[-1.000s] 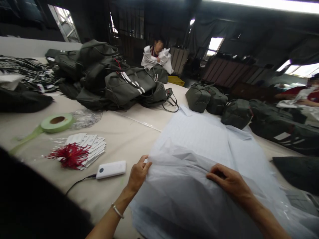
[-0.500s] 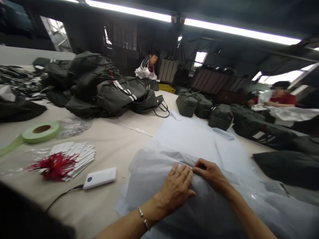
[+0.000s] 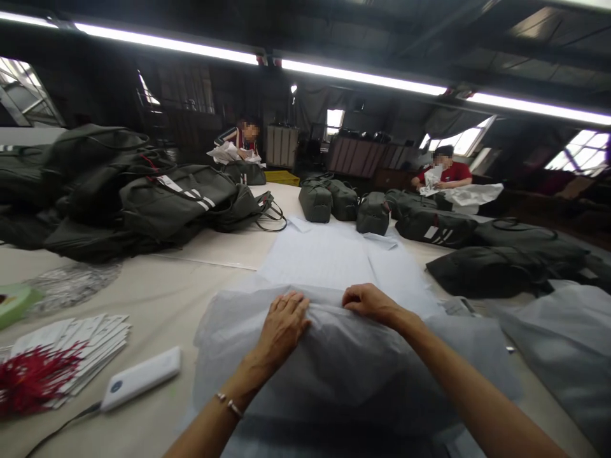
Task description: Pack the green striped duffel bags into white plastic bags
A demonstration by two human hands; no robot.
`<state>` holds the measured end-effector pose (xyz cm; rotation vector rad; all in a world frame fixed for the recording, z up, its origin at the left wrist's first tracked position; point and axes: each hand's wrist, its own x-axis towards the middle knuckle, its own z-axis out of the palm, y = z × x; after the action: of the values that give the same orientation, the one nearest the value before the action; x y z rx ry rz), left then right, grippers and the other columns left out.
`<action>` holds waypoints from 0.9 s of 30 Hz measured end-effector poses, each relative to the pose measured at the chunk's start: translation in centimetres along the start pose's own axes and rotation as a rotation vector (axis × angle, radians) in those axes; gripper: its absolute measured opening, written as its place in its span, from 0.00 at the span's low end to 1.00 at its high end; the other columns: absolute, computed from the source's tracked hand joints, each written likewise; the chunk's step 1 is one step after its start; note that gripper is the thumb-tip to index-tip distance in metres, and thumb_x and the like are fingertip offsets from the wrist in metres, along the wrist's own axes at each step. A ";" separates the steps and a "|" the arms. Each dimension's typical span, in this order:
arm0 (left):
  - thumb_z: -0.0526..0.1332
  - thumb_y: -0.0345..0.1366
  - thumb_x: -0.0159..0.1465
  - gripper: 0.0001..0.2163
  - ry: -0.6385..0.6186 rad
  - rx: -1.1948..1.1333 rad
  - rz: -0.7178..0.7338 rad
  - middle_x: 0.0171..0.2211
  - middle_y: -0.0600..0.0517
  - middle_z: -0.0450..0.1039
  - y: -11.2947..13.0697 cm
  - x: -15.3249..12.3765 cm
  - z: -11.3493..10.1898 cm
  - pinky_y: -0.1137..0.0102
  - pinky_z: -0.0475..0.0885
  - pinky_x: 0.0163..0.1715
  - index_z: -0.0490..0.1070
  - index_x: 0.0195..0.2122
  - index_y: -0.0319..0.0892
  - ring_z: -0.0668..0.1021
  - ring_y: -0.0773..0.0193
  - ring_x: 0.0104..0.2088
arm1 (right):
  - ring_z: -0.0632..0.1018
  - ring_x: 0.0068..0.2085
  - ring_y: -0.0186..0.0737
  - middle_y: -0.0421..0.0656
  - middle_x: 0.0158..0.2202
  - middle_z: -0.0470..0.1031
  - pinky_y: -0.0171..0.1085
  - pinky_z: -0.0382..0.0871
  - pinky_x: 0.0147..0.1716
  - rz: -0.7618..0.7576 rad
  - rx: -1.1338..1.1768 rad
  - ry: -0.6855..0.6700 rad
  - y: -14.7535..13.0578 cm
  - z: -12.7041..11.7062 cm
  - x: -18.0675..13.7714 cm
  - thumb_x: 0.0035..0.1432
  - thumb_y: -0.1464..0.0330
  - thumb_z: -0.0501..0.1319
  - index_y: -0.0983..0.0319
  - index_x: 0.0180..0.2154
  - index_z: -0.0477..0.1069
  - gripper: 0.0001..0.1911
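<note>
one wrap sheet (image 3: 334, 369): thin, translucent; keep taut, smooth gently
left hand (image 3: 285, 323): fingers flat, pressing it
right hand (image 3: 368, 301): fingers curled, pinching fold (tips hidden)

Both hands (image 3: 324, 312) press a translucent plastic-wrapped bundle (image 3: 334, 362) on the table (image 3: 157, 292).

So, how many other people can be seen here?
2. One person sits at the far end, past the bag pile; a second person, in red, sits far right. Others may be hidden in the dark back.
</note>
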<state>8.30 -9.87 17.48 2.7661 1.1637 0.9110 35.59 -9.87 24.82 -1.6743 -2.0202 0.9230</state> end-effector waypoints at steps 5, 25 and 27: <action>0.70 0.34 0.58 0.13 -0.084 -0.098 -0.024 0.38 0.52 0.73 0.8 0.1 -2.4 0.53 0.64 0.56 0.72 0.44 0.46 0.74 0.56 0.44 | 0.75 0.32 0.37 0.38 0.29 0.77 0.34 0.66 0.32 -0.052 0.037 -0.126 -1.4 0.2 0.3 0.48 0.67 0.64 0.60 0.32 0.78 0.07; 0.52 0.23 0.66 0.10 0.131 -0.018 0.383 0.22 0.53 0.68 5.5 -6.1 -10.8 0.66 0.66 0.29 0.71 0.40 0.35 0.69 0.64 0.25 | 0.74 0.35 0.38 0.40 0.34 0.76 0.36 0.64 0.35 -0.613 -0.365 -0.442 -7.4 4.6 3.2 0.51 0.58 0.69 0.59 0.35 0.76 0.13; 0.52 0.24 0.66 0.09 0.149 0.019 0.386 0.20 0.54 0.65 5.3 -5.9 -11.1 0.66 0.63 0.26 0.72 0.39 0.35 0.66 0.65 0.22 | 0.73 0.35 0.40 0.41 0.34 0.75 0.39 0.64 0.37 -0.750 -0.547 -0.415 -7.3 6.4 2.2 0.51 0.59 0.70 0.60 0.34 0.73 0.13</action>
<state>2.84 -19.93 24.87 3.0422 0.6574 1.1540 25.68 -10.04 24.84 -0.7744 -3.0544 0.4829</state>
